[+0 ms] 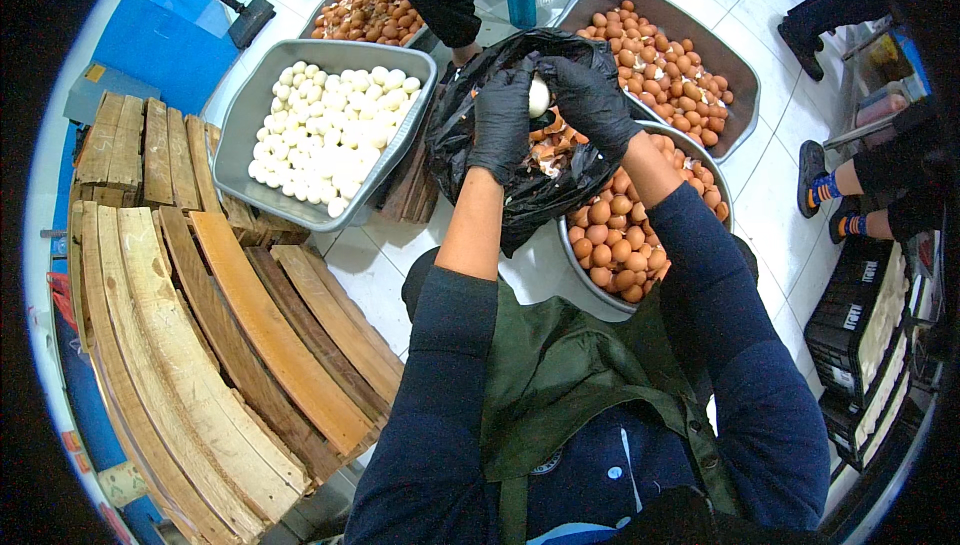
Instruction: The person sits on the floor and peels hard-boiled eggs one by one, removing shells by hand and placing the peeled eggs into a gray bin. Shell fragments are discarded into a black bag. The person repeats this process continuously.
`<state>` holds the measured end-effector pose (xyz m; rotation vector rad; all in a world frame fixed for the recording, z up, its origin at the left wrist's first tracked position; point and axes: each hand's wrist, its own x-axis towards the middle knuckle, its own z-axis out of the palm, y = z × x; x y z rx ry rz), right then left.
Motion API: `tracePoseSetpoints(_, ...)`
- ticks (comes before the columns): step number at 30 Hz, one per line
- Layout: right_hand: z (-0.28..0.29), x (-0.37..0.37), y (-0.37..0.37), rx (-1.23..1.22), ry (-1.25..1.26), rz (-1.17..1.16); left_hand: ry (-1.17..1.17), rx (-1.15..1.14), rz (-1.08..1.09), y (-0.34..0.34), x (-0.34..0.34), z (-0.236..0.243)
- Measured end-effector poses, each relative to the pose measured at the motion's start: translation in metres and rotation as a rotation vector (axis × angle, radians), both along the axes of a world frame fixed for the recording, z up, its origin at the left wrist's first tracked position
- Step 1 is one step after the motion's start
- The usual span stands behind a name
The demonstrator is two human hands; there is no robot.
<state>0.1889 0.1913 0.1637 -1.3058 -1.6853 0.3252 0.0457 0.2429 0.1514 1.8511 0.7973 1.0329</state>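
Both my hands wear black gloves and meet over a black plastic bag (pixel 520 220). Between them is a boiled egg (pixel 539 97), its visible side smooth and white. My left hand (pixel 501 123) closes round the egg from the left, and my right hand (pixel 588 103) grips it from the right with bent fingers. Brown shell pieces (pixel 556 150) lie in the bag below. Near my right forearm stands a round metal basin (pixel 597 285) of brown eggs (pixel 622 237). Left of the bag, a grey tub (pixel 228 160) holds many peeled white eggs (pixel 330 125).
A larger grey tub (pixel 745 85) of brown eggs stands far right, another tub of brown eggs (pixel 368 10) far left. Wooden pallets (pixel 180 345) fill the left side. People's legs show ahead and at right, where black crates (pixel 850 315) stand.
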Motion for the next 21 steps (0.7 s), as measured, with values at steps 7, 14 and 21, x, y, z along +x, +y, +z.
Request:
tracePoseSetpoints(7, 0.011, 0.0, -0.007, -0.017, 0.03, -0.097, -0.112, -0.225, -0.145, -0.018, -0.01, 0.025)
tracePoseSetpoints(14, 0.038, 0.002, -0.01, 0.063, 0.002, -0.215, -0.437, -0.434, -0.311, -0.033, -0.008, 0.05)
tracePoseSetpoints(21, 0.039, 0.017, -0.008, 0.403, -0.383, -0.523, -0.119, -0.109, -0.164, -0.044, -0.013, 0.069)
